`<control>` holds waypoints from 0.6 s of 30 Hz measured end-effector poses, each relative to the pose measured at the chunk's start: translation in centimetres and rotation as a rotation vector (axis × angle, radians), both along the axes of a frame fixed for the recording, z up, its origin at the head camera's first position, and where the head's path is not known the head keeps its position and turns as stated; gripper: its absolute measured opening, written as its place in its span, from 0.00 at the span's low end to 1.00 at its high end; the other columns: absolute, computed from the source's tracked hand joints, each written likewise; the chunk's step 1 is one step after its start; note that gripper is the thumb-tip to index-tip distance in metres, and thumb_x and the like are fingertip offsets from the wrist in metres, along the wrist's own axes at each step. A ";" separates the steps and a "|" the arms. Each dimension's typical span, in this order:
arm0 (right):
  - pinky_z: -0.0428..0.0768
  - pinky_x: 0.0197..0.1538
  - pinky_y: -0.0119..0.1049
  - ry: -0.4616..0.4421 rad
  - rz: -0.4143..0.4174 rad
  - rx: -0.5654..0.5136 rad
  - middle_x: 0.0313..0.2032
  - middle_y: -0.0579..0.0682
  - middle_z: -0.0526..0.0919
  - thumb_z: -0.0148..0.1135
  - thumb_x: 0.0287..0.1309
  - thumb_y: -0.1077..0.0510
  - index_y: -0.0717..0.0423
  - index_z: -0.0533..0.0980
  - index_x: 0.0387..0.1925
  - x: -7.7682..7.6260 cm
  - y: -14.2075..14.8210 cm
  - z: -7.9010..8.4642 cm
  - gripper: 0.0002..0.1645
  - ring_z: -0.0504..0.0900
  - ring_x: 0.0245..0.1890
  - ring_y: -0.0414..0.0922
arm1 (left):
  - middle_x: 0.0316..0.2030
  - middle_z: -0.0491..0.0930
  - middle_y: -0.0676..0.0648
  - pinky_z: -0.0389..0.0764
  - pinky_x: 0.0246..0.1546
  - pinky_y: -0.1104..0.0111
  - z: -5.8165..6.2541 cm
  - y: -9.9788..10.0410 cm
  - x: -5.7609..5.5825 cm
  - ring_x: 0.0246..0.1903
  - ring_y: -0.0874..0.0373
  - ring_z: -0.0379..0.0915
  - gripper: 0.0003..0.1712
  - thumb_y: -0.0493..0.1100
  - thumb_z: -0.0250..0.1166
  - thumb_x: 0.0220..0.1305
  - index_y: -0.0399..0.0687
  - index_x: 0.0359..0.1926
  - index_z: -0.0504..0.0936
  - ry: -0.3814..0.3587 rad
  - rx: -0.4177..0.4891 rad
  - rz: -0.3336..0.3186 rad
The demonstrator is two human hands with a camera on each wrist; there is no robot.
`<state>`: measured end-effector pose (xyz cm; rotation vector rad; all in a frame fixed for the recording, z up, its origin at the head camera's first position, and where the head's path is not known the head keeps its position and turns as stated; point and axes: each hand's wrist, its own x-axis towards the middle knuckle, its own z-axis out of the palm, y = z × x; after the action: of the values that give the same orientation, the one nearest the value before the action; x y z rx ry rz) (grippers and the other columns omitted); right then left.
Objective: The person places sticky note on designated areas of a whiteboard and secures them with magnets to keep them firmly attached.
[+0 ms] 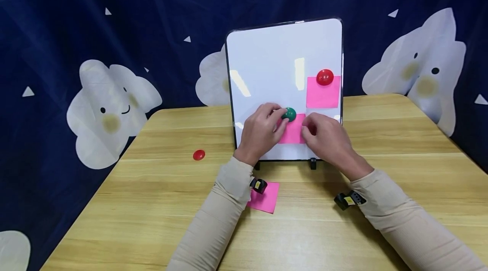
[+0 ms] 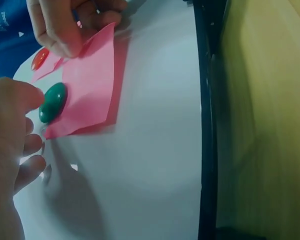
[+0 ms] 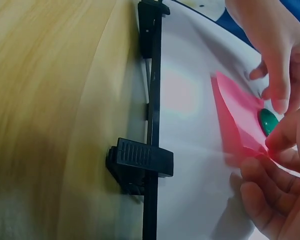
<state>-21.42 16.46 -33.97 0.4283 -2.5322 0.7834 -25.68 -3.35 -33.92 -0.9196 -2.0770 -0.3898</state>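
Note:
A whiteboard (image 1: 263,59) stands tilted back on the table. Low on it, a pink sticky note (image 1: 292,132) lies under a round green magnet (image 2: 53,102) at its top edge. My left hand (image 1: 263,129) holds the magnet from its left side, thumb and index fingertip at its rim. At the note's right edge, my right hand (image 1: 325,135) pinches the paper between thumb and fingers. The note's lower edge stands off the board and casts a shadow in both wrist views. A red magnet (image 1: 325,77) sits on another pink note (image 1: 322,96), higher on the right.
Black feet (image 1: 313,163) support the board's lower edge. A loose red magnet (image 1: 198,155) lies on the wooden table (image 1: 152,203) left of the board. Partly under my left wrist is another pink note (image 1: 270,199). Behind the table hangs a dark blue curtain (image 1: 183,4).

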 end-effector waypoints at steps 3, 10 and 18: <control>0.74 0.31 0.42 -0.029 -0.022 0.006 0.27 0.51 0.80 0.62 0.60 0.63 0.58 0.80 0.34 0.0 0.0 0.1 0.02 0.75 0.27 0.48 | 0.40 0.80 0.49 0.80 0.36 0.73 0.1 -0.3 0.0 0.37 0.61 0.76 0.12 0.46 0.66 0.67 0.45 0.45 0.88 0.002 0.010 0.010; 0.74 0.31 0.42 -0.036 -0.032 -0.004 0.26 0.52 0.81 0.62 0.61 0.62 0.59 0.80 0.37 0.1 0.1 0.1 0.05 0.75 0.26 0.49 | 0.33 0.78 0.51 0.76 0.27 0.75 0.1 -0.5 0.0 0.28 0.63 0.72 0.11 0.47 0.65 0.67 0.46 0.39 0.89 -0.007 0.001 0.000; 0.73 0.29 0.41 -0.050 -0.006 -0.024 0.25 0.50 0.79 0.60 0.62 0.60 0.58 0.79 0.37 0.0 -0.1 -0.1 0.05 0.74 0.25 0.47 | 0.28 0.76 0.53 0.72 0.23 0.76 0.0 -0.8 0.1 0.23 0.65 0.68 0.12 0.49 0.65 0.65 0.48 0.35 0.90 -0.026 -0.022 -0.027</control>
<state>-21.38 16.37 -34.12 0.3974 -2.5660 0.8311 -25.57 -4.18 -33.94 -0.9608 -2.0982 -0.3955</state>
